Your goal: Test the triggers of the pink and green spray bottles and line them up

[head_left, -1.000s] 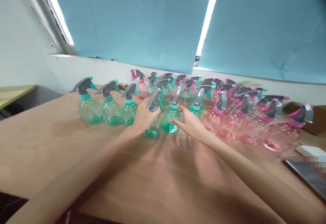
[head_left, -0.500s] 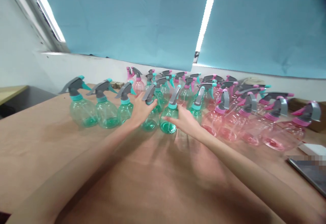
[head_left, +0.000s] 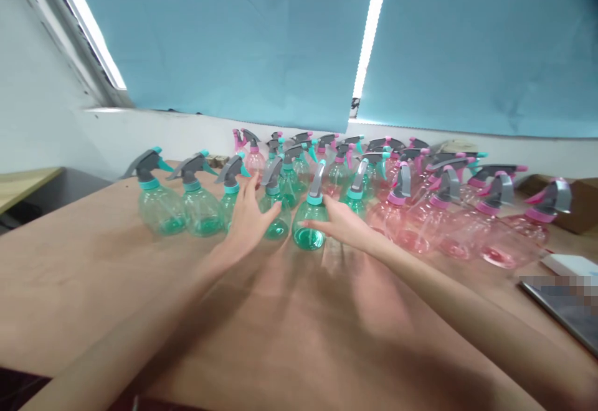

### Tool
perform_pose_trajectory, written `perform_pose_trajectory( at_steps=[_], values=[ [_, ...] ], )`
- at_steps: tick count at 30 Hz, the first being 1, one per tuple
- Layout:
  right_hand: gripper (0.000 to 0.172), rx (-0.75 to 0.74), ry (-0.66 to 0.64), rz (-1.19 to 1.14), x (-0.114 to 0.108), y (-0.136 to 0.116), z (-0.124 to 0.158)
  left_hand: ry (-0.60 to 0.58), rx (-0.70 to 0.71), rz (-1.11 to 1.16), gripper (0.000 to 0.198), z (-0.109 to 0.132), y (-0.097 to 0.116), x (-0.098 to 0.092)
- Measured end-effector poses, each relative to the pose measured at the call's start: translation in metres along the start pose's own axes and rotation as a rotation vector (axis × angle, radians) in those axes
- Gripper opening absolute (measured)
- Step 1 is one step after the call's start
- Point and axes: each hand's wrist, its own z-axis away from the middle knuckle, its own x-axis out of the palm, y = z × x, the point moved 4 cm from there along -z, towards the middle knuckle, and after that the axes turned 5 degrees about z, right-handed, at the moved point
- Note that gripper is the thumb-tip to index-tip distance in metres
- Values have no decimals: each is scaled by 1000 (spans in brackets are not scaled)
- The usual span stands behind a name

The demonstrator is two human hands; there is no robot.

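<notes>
Clear green spray bottles with grey trigger heads stand upright in the front row on the left. Around the right side of one green spray bottle (head_left: 310, 217) is my right hand (head_left: 348, 225), its thumb across the front and its fingers partly hidden behind. My left hand (head_left: 250, 221) is open, thumb and fingers apart, beside a neighbouring green spray bottle (head_left: 277, 229). It partly covers another green bottle (head_left: 227, 202) behind it; whether it touches either one I cannot tell.
Pink spray bottles (head_left: 420, 230) fill the right of the wooden table (head_left: 289, 330), with mixed pink and green ones behind. A dark flat device (head_left: 560, 311), a white box (head_left: 572, 266) and a cardboard box (head_left: 583, 205) are at the right. Blue blinds (head_left: 233, 43) hang behind.
My left hand has drawn back a little towards me and left from the neighbouring bottle's neck, its fingers more spread. My right hand stays at its bottle. The view has shifted slightly.
</notes>
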Motion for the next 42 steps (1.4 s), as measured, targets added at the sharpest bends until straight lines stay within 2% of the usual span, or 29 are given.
perform_pose_trajectory(
  at_steps=[5,8,12,17,21,24,29,34,38,42],
  values=[
    [62,-85,-16,-32,-4,-7,19,-38,-75,39,56,43,9,-20],
    [52,-120,-43,-68,-6,-12,39,-119,-76,77,50,58,23,-16],
    [43,-168,-62,-118,-11,-21,75,-257,-26,209,57,67,53,7],
    [47,-166,-54,-58,-22,-20,116,-334,45,403,61,68,104,39],
    [48,-154,-42,42,-33,-10,138,-352,85,444,41,72,138,59],
    [53,-108,13,142,-40,2,149,-353,117,420,32,77,153,74],
    [57,-149,93,240,-48,23,159,-334,140,465,26,80,160,93],
    [49,-170,33,237,-50,60,158,-295,222,468,24,68,155,97],
    [42,-161,22,276,-43,89,153,-287,254,433,22,56,150,98],
    [43,-198,30,274,-29,102,148,-314,263,444,21,49,146,101]
  ],
)
